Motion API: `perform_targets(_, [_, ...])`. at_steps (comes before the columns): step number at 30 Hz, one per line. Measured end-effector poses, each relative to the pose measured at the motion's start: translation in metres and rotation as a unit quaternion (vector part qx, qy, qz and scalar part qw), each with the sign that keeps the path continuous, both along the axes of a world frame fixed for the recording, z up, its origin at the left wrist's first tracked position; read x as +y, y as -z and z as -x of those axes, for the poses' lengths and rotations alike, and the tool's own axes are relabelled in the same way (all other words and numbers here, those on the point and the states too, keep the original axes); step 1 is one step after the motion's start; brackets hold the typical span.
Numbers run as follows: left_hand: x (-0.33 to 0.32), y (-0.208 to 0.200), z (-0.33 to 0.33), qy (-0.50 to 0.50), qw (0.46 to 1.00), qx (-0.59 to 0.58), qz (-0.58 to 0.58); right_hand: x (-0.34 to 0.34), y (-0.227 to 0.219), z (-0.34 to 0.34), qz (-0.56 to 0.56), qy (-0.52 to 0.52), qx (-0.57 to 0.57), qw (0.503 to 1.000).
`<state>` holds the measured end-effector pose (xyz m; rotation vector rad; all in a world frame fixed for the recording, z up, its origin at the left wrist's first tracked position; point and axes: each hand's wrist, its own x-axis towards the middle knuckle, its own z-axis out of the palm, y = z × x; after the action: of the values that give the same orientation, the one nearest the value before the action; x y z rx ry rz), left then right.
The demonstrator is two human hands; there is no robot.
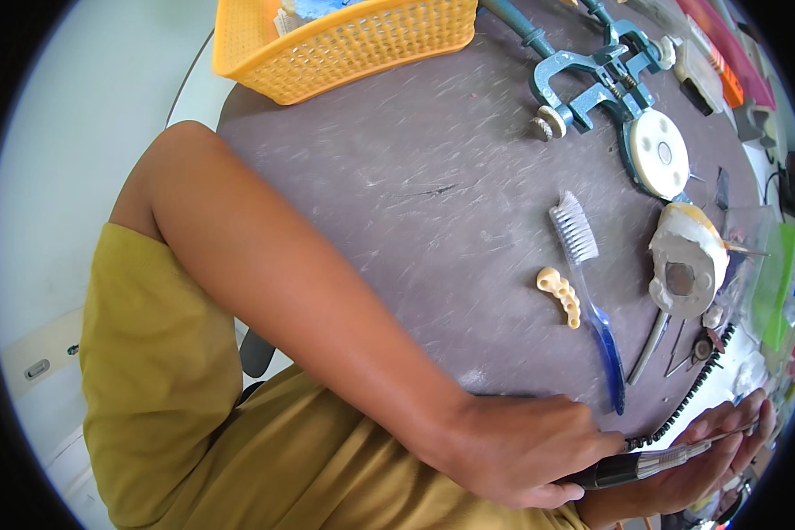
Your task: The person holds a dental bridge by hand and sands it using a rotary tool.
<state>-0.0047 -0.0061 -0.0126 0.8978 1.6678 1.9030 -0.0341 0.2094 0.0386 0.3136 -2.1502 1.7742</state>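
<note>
The black back end of a hand tool [611,473] is being gripped by the left hand [521,449], with its fingers being curled in. The silver front is being met by the right hand [714,452], its fingers partly bent; how tightly the thin tip is being held cannot be told. Nearby, a brush [602,332] and a cream row of teeth [560,297] are being held up by the brown table [433,238].

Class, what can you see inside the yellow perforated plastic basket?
Inside the yellow perforated plastic basket, a light-blue item and a small whitish piece show above its near wall. That wall and the picture's upper edge hide the rest, so other contents cannot be told.
</note>
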Motion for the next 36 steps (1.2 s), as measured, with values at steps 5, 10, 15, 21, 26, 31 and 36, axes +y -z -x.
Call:
perform_targets(5, [-0.004, -0.004, 0.004, 0.029, 0.999, -0.022, 0.008, -0.002, -0.004, 0.002, -0.011, 0.057, -0.005, 0.998])
perform_targets(10, [-0.008, -0.008, 0.005, 0.039, 0.998, -0.058, 0.000, -0.003, -0.008, 0.001, -0.016, 0.103, -0.034, 0.994])
perform_targets(15, [-0.005, -0.010, 0.004, 0.036, 0.998, -0.043, 0.008, 0.006, -0.013, -0.001, 0.009, -0.034, -0.040, 0.999])
perform_targets(21, [-0.005, -0.010, 0.006, 0.047, 0.997, -0.065, 0.017, -0.017, -0.009, 0.001, 0.028, 0.002, -0.006, 1.000])
perform_targets(26, [0.000, -0.009, 0.004, 0.037, 0.998, -0.035, 0.021, -0.019, -0.013, 0.002, 0.026, -0.007, -0.011, 1.000])
perform_targets(31, [0.002, -0.006, 0.003, 0.029, 0.999, -0.019, 0.017, -0.018, -0.013, 0.002, 0.011, 0.030, -0.014, 0.999])
perform_targets(36, [0.002, -0.006, 0.002, 0.028, 0.999, -0.018, 0.033, -0.012, -0.014, 0.003, -0.031, -0.053, -0.024, 0.998])
